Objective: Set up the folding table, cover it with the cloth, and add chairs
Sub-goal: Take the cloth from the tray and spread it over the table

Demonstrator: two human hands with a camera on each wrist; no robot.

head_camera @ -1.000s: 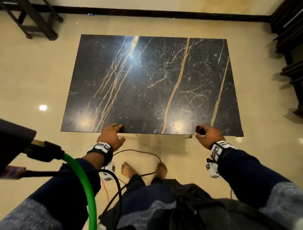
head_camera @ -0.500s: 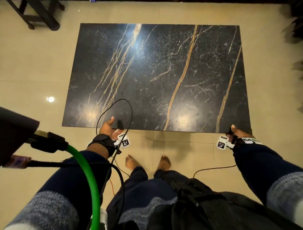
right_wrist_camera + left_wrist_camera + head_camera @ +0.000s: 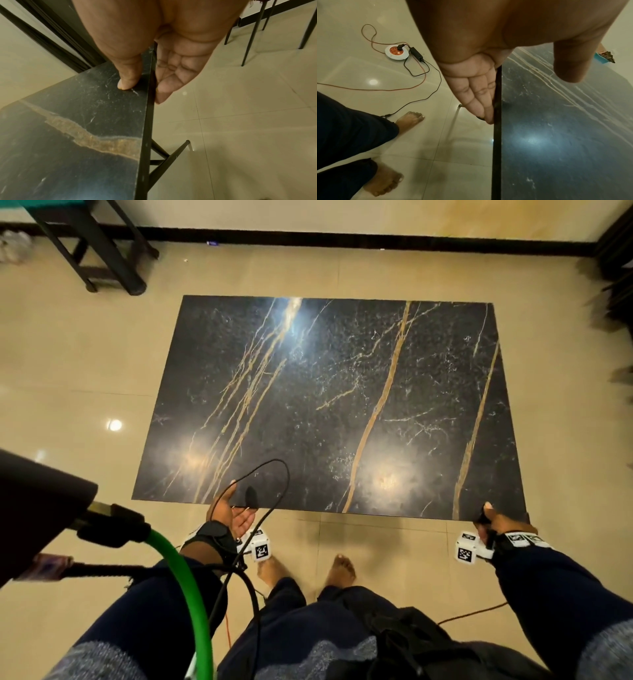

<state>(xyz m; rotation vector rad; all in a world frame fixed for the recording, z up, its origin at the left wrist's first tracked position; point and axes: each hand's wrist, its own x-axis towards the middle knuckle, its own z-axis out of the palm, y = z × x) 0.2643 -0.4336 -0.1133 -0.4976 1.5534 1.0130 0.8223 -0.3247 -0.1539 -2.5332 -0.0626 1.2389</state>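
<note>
The folding table (image 3: 329, 405) stands on its legs, its top black marble with gold veins. My left hand (image 3: 239, 505) is at the near edge left of centre, palm turned up. In the left wrist view its straight fingers (image 3: 476, 92) lie along the table edge (image 3: 496, 135) and the thumb hovers above the top. My right hand (image 3: 488, 517) grips the near right corner. Its thumb (image 3: 126, 75) presses on the table top (image 3: 77, 121) and its fingers reach under the edge. A black folding leg (image 3: 171, 155) shows below. No cloth is in view.
A black stand (image 3: 102, 251) sits at the back left and dark furniture (image 3: 616, 285) at the right wall. Thin black chair legs (image 3: 254, 33) stand behind me. A round power strip (image 3: 396, 52) and cables lie on the tiled floor near my bare feet (image 3: 339, 570).
Both hands turned from resting palm-down on the near edge. The right hand slid right to the corner and took hold of it. The left hand opened palm up.
</note>
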